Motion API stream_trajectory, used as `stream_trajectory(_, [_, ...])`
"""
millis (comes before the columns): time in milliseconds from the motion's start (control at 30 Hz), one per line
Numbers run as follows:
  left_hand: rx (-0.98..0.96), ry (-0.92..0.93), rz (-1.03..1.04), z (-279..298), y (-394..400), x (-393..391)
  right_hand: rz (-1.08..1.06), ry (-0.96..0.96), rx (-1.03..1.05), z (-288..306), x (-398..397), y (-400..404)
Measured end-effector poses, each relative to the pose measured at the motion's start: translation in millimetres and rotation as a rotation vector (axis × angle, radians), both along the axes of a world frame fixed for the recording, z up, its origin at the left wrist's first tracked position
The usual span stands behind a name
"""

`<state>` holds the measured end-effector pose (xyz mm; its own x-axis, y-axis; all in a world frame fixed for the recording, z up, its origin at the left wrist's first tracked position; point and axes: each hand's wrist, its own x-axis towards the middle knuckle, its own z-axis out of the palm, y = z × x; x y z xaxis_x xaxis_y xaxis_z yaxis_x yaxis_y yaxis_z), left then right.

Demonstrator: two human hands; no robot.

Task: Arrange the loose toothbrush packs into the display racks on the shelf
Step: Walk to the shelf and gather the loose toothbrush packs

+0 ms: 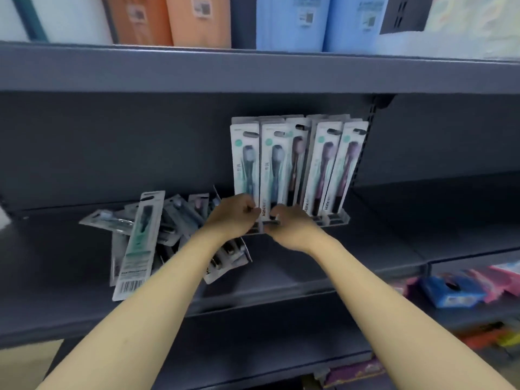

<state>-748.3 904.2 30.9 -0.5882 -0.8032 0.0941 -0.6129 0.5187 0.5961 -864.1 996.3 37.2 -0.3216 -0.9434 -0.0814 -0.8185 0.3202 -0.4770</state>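
A clear display rack [334, 219] stands on the dark grey shelf [309, 274], holding several upright toothbrush packs [323, 164] in rows. My left hand [233, 218] and my right hand [292, 226] meet at the rack's front left. Both pinch the bottom of one upright pack [270, 170] with a dark blue brush, in the second row from the left. A pile of loose toothbrush packs [146, 235] lies flat on the shelf to the left, partly hidden under my left forearm.
The upper shelf [253, 71] carries orange boxes [183, 21] and blue boxes [295, 21]. At the lower right lie a blue package [450, 288] and pink packages [506, 277]. A slotted shelf upright [365, 147] runs behind the rack's right side.
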Motion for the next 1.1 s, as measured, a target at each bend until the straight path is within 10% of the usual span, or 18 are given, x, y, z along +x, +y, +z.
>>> stream_trajectory(533, [-0.096, -0.118, 0.549, -11.8, -30.3, 63.7, 0.039, -0.161, 0.199, -34.0, 59.9, -74.3])
stream_trajectory(1100, [-0.025, -0.151, 0.505, -28.5, -45.8, 32.7, 0.000, -0.205, 0.240, -43.0, 62.9, -80.6])
